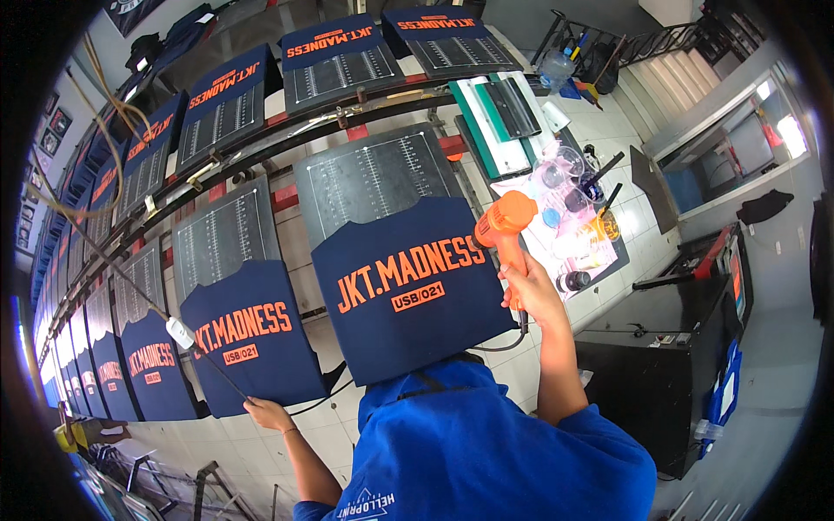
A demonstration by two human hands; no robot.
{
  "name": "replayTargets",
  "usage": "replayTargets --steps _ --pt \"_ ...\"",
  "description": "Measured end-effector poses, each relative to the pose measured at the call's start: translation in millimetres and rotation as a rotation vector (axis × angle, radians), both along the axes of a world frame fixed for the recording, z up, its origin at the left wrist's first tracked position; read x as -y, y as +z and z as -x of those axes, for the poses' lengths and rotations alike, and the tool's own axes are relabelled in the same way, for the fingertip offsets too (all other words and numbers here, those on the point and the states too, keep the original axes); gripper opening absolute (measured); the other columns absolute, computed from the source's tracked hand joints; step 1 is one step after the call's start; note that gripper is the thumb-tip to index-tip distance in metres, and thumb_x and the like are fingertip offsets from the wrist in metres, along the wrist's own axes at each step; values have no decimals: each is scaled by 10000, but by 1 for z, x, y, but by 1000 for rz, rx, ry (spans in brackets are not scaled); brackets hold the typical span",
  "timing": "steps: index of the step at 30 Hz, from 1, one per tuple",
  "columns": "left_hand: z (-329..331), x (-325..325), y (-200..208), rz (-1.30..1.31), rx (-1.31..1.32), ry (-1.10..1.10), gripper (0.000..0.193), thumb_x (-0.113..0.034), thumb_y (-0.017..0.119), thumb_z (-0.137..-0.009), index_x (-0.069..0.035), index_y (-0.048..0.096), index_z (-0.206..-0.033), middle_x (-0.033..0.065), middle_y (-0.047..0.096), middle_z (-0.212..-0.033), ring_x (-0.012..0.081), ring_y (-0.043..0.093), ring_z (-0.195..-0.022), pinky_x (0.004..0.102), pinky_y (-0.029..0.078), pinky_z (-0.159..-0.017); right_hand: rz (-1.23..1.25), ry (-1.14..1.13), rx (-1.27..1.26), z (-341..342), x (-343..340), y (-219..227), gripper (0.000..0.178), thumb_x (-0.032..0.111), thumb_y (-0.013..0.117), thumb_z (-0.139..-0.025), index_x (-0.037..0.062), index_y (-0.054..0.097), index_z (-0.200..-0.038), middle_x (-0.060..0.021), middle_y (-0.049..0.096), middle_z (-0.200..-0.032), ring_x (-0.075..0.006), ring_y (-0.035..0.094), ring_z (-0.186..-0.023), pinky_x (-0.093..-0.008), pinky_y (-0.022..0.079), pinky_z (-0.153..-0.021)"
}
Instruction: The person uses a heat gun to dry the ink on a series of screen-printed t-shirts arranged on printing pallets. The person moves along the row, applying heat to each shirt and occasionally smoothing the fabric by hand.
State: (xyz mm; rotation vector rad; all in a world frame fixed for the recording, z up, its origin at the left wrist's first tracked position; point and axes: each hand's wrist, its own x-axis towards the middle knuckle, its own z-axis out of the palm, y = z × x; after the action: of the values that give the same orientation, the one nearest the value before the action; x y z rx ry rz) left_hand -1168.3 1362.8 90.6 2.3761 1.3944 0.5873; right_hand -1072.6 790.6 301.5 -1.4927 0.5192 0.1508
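Observation:
My right hand (pixel 540 293) is wrapped round the handle of an orange heat gun (pixel 507 219). The gun is over the right edge of a navy T-shirt (pixel 408 326) with orange lettering, which is spread on a dark printing board (pixel 380 178). Off to the left, my left hand (pixel 269 415) is closed on a black power cord (pixel 224 379). That cord runs up to a white connector (pixel 180 333), which hangs in front of another navy T-shirt (pixel 252 373) with the same print.
Several more boards with navy shirts curve away on the left, and another row stands beyond a metal rail (pixel 313 128). At the right are a screen frame (pixel 497 130), a cluttered worktable (pixel 578 217) with cups and tools, and a black cabinet (pixel 647 382).

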Motion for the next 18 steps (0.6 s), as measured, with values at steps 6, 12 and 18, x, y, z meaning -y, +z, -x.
replayTargets --steps 6,12,18 --pt "11 -23 -32 -138 235 210 303 -146 422 -978 91 558 -1109 271 609 -1085 443 593 -962 479 470 -861 33 18 -24 -3 0 1 316 200 566 -938 19 501 -1189 -62 553 -903 -108 548 -545 -291 533 -500" --pt "-14 -21 -35 335 571 442 401 -178 407 -971 150 525 -1169 338 592 -1116 454 610 -996 470 499 -885 32 -10 -4 -2 1 -4 309 185 587 -920 7 514 -1161 -59 549 -850 -107 560 -520 -274 524 -477" --pt "-19 -19 -44 227 325 515 377 -208 413 -982 148 452 -1101 372 576 -1063 477 615 -975 492 505 -876 29 -20 -7 3 4 -5 329 192 592 -909 -3 509 -1161 -56 547 -846 -105 557 -521 -274 526 -478"
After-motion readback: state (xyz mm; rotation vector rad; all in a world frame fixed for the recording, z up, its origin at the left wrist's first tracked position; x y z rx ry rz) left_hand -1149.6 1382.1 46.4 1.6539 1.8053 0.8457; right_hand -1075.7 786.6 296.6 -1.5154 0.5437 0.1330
